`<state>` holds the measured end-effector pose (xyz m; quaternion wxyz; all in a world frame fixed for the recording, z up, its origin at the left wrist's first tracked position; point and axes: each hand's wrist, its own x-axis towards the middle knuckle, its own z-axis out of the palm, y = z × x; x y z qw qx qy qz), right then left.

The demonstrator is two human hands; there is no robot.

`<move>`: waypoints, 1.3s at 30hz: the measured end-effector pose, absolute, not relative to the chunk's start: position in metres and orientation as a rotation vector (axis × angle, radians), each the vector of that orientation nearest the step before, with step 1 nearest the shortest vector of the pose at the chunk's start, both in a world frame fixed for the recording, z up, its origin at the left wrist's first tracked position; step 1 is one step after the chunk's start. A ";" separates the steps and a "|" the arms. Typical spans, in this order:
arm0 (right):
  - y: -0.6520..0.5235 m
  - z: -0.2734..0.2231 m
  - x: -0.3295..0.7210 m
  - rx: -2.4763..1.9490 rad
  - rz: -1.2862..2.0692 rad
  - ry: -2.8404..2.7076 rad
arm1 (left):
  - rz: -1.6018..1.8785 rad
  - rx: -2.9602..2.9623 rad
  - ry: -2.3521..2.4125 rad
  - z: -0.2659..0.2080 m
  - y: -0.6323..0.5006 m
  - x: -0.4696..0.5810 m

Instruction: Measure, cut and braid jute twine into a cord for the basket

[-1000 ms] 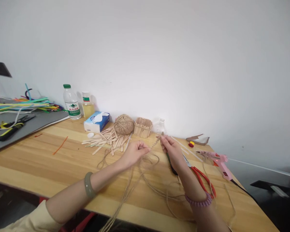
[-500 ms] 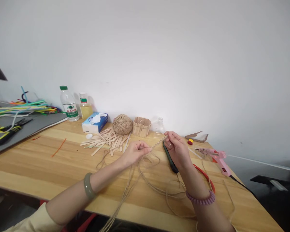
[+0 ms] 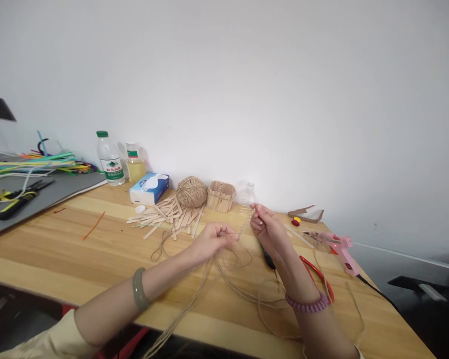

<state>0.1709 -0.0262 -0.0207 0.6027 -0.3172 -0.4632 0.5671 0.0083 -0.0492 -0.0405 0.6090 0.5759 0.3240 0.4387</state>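
Observation:
Between my hands runs a short twisted or braided length of jute twine. My left hand pinches its lower end, fingers closed. My right hand pinches the upper end, a little higher and to the right. Loose twine strands hang from my left hand over the table's front edge, and more loops lie on the wood below. Under my right hand a dark-handled tool is partly hidden. Beside my right forearm lies a red-handled tool.
Behind my hands stand a twine ball, a small craft-stick basket and scattered craft sticks. A tissue pack and bottles are at the back left. Pliers lie on a grey mat; a pink glue gun sits right.
My left hand has moved slightly down and right, and the twine between my hands now hangs steeper. Both hands keep their pinch. The view has shifted a little.

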 end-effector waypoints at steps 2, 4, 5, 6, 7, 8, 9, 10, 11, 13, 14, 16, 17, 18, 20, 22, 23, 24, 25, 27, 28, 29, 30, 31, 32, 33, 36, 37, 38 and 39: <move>-0.026 -0.026 0.171 -0.787 1.342 -1.121 | 1.069 1.328 0.807 -0.043 -0.046 0.007; -0.028 -0.030 0.170 -0.845 1.369 -1.165 | 1.141 1.338 0.831 -0.045 -0.042 0.005; -0.030 -0.032 0.169 -0.876 1.394 -1.189 | 1.175 1.345 0.832 -0.046 -0.040 0.004; -0.031 -0.033 0.168 -0.906 1.419 -1.213 | 1.204 1.347 0.832 -0.046 -0.038 0.003; -0.033 -0.034 0.167 -0.931 1.434 -1.241 | 1.225 1.347 0.833 -0.047 -0.037 0.002; -0.035 -0.033 0.166 -0.951 1.431 -1.284 | 1.237 1.347 0.836 -0.047 -0.036 0.001; -0.037 -0.033 0.164 -0.963 1.411 -1.337 | 1.245 1.348 0.840 -0.047 -0.035 0.001; -0.039 -0.031 0.162 -0.965 1.384 -1.384 | 1.251 1.355 0.845 -0.047 -0.035 0.000; -0.041 -0.030 0.160 -0.979 1.338 -1.444 | 1.253 1.367 0.850 -0.046 -0.035 0.000; -0.045 -0.027 0.155 -1.038 1.231 -1.581 | 1.248 1.399 0.863 -0.045 -0.036 0.000; -0.046 -0.026 0.153 -1.073 1.177 -1.634 | 1.244 1.409 0.872 -0.044 -0.036 0.001; -0.047 -0.025 0.151 -1.125 1.066 -1.712 | 1.230 1.416 0.894 -0.043 -0.037 0.001; -0.047 -0.025 0.150 -1.137 1.020 -1.732 | 1.220 1.417 0.903 -0.043 -0.037 0.002; -0.046 -0.025 0.150 -1.139 0.992 -1.734 | 1.211 1.419 0.909 -0.043 -0.037 0.001; -0.044 -0.025 0.151 -1.146 0.937 -1.757 | 1.178 1.419 0.904 -0.044 -0.037 0.001; -0.043 -0.026 0.153 -1.159 0.904 -1.783 | 1.133 1.391 0.886 -0.044 -0.036 -0.001; -0.043 -0.026 0.153 -1.168 0.893 -1.795 | 1.110 1.366 0.877 -0.045 -0.035 -0.002; -0.042 -0.025 0.154 -1.176 0.883 -1.804 | 1.093 1.341 0.869 -0.045 -0.035 -0.003; -0.042 -0.025 0.154 -1.186 0.873 -1.811 | 1.078 1.324 0.860 -0.045 -0.034 -0.004; -0.043 -0.024 0.153 -1.205 0.854 -1.812 | 1.060 1.322 0.841 -0.044 -0.033 -0.005; -0.043 -0.024 0.153 -1.213 0.847 -1.809 | 1.057 1.330 0.827 -0.043 -0.033 -0.005; -0.043 -0.023 0.153 -1.221 0.844 -1.806 | 1.056 1.332 0.812 -0.042 -0.033 -0.006; -0.043 -0.023 0.152 -1.226 0.846 -1.802 | 1.054 1.323 0.798 -0.041 -0.033 -0.006; -0.044 -0.022 0.152 -1.231 0.852 -1.798 | 1.048 1.301 0.785 -0.040 -0.033 -0.007; -0.044 -0.022 0.152 -1.234 0.862 -1.794 | 1.035 1.275 0.770 -0.039 -0.033 -0.007; -0.044 -0.021 0.152 -1.235 0.875 -1.789 | 1.016 1.250 0.748 -0.038 -0.033 -0.008; -0.044 -0.021 0.153 -1.233 0.919 -1.766 | 0.933 1.166 0.661 -0.036 -0.030 -0.012; -0.044 -0.021 0.154 -1.231 0.933 -1.756 | 0.904 1.127 0.631 -0.036 -0.029 -0.013; -0.044 -0.021 0.154 -1.227 0.945 -1.747 | 0.874 1.083 0.607 -0.036 -0.028 -0.015; -0.044 -0.022 0.155 -1.223 0.956 -1.738 | 0.841 1.041 0.589 -0.037 -0.027 -0.016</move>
